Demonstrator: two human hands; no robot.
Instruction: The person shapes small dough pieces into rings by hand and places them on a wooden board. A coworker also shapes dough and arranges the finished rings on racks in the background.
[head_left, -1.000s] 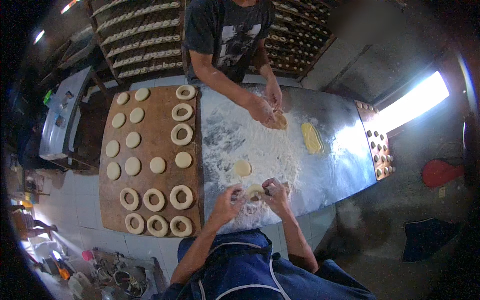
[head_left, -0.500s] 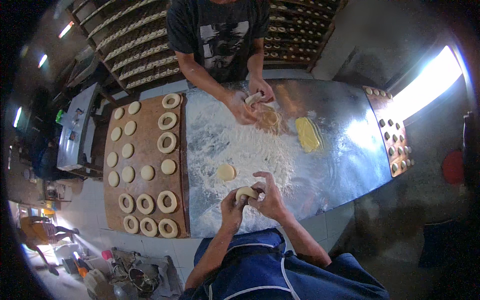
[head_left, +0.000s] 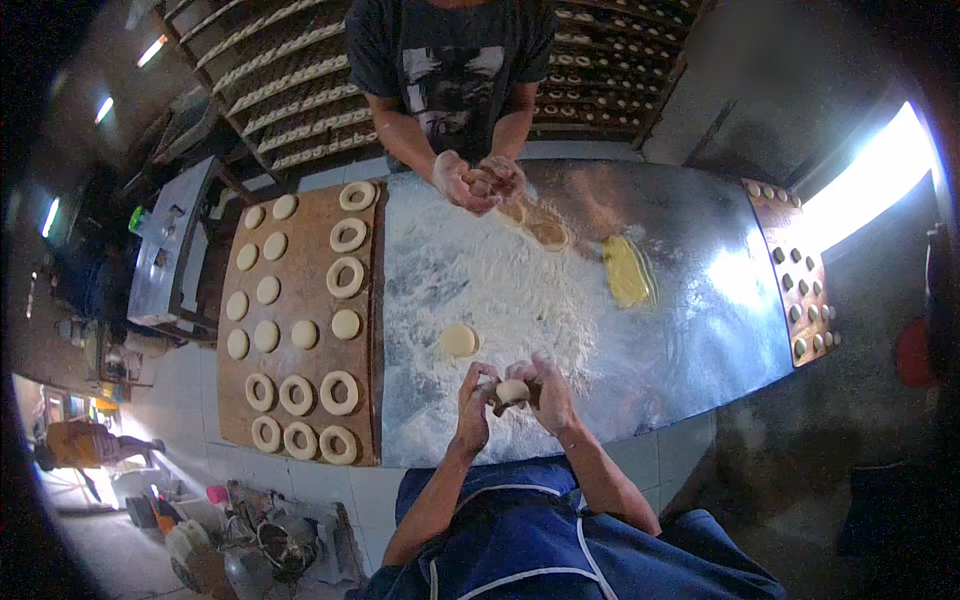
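- L hand & R hand: fingertips of both pinched on one dough pc., one hand ea. side; full shape hidden by fingers.
- Dough pc. posn.: betw. hands, over near side of floured metal table; I can't tell if it touches tabletop.
- Risk, my est.: uneven pull could thin & tear it; floury fingers could let it slip.
- Risk no. 2: loose dough disc, just beyond L hand; a stray knuckle could dent it.
- Flour: loose, spread beyond hands.
- Yellow slab, prob. fat: on table, R of flour.
- Co-worker's hands: cupped tog. across table; contents unclear to me.
- L board, wood: plain discs & dough rings, set apart.
- R board: small pcs., some dark-topped.
- Rack behind co-worker: tiers of dough pcs., some ring-shaped.
- Metal pot, lower L: contents too dim for me to ID.
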